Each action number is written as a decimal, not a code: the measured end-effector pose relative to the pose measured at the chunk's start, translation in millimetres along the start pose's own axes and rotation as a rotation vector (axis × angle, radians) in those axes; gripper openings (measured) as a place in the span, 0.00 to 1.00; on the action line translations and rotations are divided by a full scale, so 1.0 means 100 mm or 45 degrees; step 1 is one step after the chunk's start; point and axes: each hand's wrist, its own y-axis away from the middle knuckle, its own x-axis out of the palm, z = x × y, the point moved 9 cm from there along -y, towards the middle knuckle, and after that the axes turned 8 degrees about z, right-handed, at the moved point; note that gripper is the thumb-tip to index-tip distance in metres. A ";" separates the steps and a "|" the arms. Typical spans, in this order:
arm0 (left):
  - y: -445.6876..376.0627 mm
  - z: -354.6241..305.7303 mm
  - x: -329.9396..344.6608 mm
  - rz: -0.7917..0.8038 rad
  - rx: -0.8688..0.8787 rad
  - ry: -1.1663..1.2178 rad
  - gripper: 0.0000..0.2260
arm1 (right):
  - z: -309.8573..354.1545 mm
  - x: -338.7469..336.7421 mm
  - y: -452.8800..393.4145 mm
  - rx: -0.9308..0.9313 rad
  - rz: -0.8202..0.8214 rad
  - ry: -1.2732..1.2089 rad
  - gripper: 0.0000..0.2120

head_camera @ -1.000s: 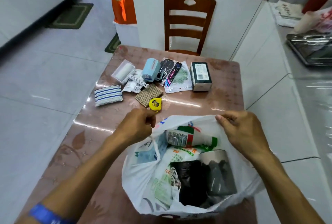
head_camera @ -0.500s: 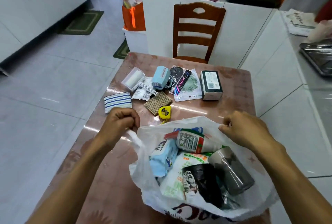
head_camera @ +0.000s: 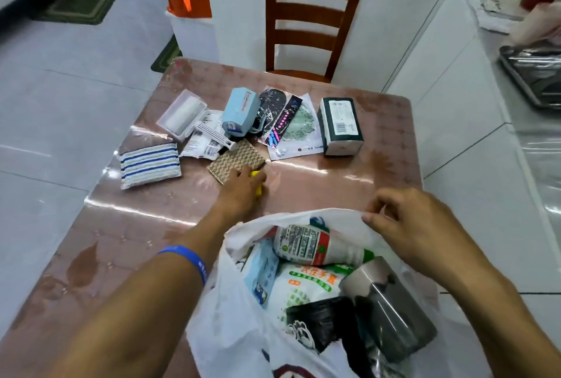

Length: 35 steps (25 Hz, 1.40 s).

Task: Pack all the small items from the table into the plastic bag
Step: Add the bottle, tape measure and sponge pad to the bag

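Whereas both hands held the bag rim half a second ago, left hand (head_camera: 243,186) has left it, now closing over the yellow tape (head_camera: 258,188) on the desk (head_camera: 318,183); right hand (head_camera: 406,226) pinches the bag (head_camera: 331,218) open, so next item goes in

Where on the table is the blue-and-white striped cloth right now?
In the head view, the striped cloth lies near the table's left edge, beside the white barcode packet and left of the woven pad.
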 end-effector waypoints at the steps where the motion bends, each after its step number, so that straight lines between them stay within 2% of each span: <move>1: -0.01 0.00 -0.01 0.011 -0.033 0.013 0.13 | -0.02 0.00 0.00 -0.003 -0.011 0.002 0.07; 3: 0.06 0.00 -0.19 0.036 -0.119 0.172 0.14 | -0.06 0.01 0.00 -0.006 -0.017 0.017 0.08; 5: 0.32 0.02 -0.71 -0.115 -0.186 0.511 0.20 | -0.12 -0.04 0.00 0.002 -0.059 0.067 0.08; 6: 0.54 -0.04 -1.01 -0.186 -0.129 0.761 0.22 | -0.14 -0.08 0.01 0.019 -0.082 0.108 0.07; 7: 0.80 -0.15 -1.26 -0.174 -0.010 1.039 0.24 | -0.13 -0.12 0.02 0.022 -0.098 0.134 0.07; 8: 1.08 -0.32 -1.47 -0.064 0.145 1.271 0.24 | -0.09 -0.14 0.02 0.012 -0.092 0.141 0.08; 9: 1.37 -0.56 -1.56 0.146 0.288 1.321 0.24 | 0.00 -0.14 0.02 0.000 -0.057 0.143 0.08; 10: 1.62 -0.81 -1.53 0.383 0.394 1.169 0.24 | 0.07 -0.13 0.02 -0.006 -0.013 0.142 0.08; 12: 1.94 -1.14 -1.15 0.710 0.503 0.593 0.23 | 0.14 -0.11 0.02 -0.001 0.043 0.161 0.08; 13: 1.99 -1.16 -0.96 0.782 0.489 0.305 0.24 | 0.15 -0.08 0.02 0.003 0.075 0.173 0.08; 14: 1.98 -1.13 -0.85 0.785 0.469 0.151 0.24 | 0.15 -0.05 0.01 0.003 0.124 0.181 0.08; 15: 1.95 -1.09 -0.84 0.745 0.469 0.166 0.24 | 0.15 0.00 -0.01 0.004 0.198 0.188 0.08; 17: 1.86 -0.95 -1.05 0.645 0.444 0.645 0.18 | 0.16 0.09 -0.05 0.004 0.333 0.190 0.09; 19: 1.56 -0.54 -1.24 0.405 0.247 1.193 0.09 | 0.18 0.10 -0.11 -0.009 0.346 0.161 0.10; 20: 1.31 -0.21 -1.24 0.214 0.068 1.324 0.06 | 0.18 0.10 -0.14 -0.017 0.335 0.139 0.10; 21: 1.04 0.13 -1.17 0.027 -0.114 1.312 0.05 | 0.18 0.10 -0.14 -0.025 0.326 0.116 0.09; 22: 0.81 0.44 -1.05 -0.088 -0.295 1.155 0.05 | 0.18 0.10 -0.13 -0.029 0.325 0.089 0.09; 23: 0.59 0.68 -0.86 -0.104 -0.443 0.952 0.10 | 0.19 0.11 -0.10 -0.030 0.325 0.062 0.08; 24: 0.39 0.86 -0.60 -0.021 -0.527 0.759 0.17 | 0.18 0.11 -0.09 -0.028 0.317 0.044 0.08; 26: 0.16 1.06 -0.17 0.092 -0.602 0.562 0.28 | 0.14 0.10 -0.09 -0.028 0.268 0.036 0.06; 27: 0.09 1.14 -0.01 0.070 -0.611 0.563 0.30 | 0.11 0.09 -0.10 -0.028 0.240 0.035 0.05; 29: 0.08 1.18 0.14 0.020 -0.623 0.795 0.32 | 0.03 0.07 -0.10 -0.011 0.196 0.018 0.04; 32: 0.15 1.05 0.13 0.040 -0.655 1.106 0.21 | -0.08 0.10 -0.08 0.018 0.178 0.002 0.04; 35: 0.50 0.98 -0.50 -0.260 -0.645 1.185 0.13 | -0.14 0.16 -0.01 0.016 0.320 0.001 0.06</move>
